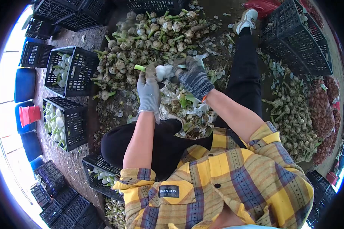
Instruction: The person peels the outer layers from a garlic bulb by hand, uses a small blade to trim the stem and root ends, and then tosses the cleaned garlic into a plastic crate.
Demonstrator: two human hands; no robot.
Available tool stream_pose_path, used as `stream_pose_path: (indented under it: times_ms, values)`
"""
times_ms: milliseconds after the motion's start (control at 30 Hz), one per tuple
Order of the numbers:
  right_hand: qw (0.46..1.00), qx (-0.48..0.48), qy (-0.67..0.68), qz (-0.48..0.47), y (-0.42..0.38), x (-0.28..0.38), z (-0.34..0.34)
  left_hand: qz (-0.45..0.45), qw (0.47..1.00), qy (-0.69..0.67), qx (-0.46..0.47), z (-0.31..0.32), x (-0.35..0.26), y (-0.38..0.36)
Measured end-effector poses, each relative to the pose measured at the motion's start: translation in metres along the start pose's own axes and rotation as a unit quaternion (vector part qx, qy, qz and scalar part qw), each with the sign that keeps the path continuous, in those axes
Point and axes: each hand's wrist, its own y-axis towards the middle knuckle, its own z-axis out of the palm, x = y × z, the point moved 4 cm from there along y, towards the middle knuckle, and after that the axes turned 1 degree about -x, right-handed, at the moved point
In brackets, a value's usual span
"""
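A white garlic bulb (pixel 164 72) with a short green stalk is between my hands, above a heap of garlic. My left hand (pixel 148 91), in a light grey glove, is closed round its stalk side, and the cut green end sticks out past the fingers. My right hand (pixel 195 79), in a dark patterned glove, has its fingers curled against the bulb's other side. A pale scrap shows by the right fingers, too small to name. Below both hands lies a litter of peeled garlic skins (pixel 191 105).
Unpeeled garlic (pixel 153 34) is heaped ahead, with another pile (pixel 292 114) at right beside filled net bags (pixel 322 108). Black crates of white bulbs, one upper (pixel 82 72) and one lower (pixel 75 124), stand at left. A stacked black crate (pixel 294 38) is at upper right.
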Motion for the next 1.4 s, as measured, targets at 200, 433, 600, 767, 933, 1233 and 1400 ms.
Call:
stream_pose_path:
  times_ms: [200,433,600,767,933,1233,1400]
  values:
    - [0.976,-0.009,0.166,0.138,0.012,-0.051,-0.002,-0.043,0.994,-0.102,-0.021,-0.007,0.004,0.005]
    - [0.947,0.259,0.127,0.143,0.000,-0.050,0.005,-0.066,0.970,-0.232,-0.039,-0.018,0.005,0.012]
    - [0.848,0.260,0.405,0.221,-0.013,0.005,0.021,-0.079,0.978,-0.194,-0.012,-0.003,-0.010,-0.003]
    - [0.917,0.210,0.300,0.157,-0.006,0.000,0.027,-0.034,0.997,-0.055,-0.039,-0.013,0.011,0.007]
    - [0.854,0.113,0.440,0.254,-0.006,-0.009,0.023,-0.090,0.989,-0.097,-0.070,-0.009,0.005,0.005]
    - [0.978,0.167,-0.114,0.059,0.014,-0.035,0.007,-0.167,0.953,-0.247,-0.058,-0.019,0.008,0.009]
    - [0.974,0.067,-0.022,-0.215,-0.005,0.032,0.000,-0.163,0.955,-0.244,-0.040,-0.018,0.015,0.012]
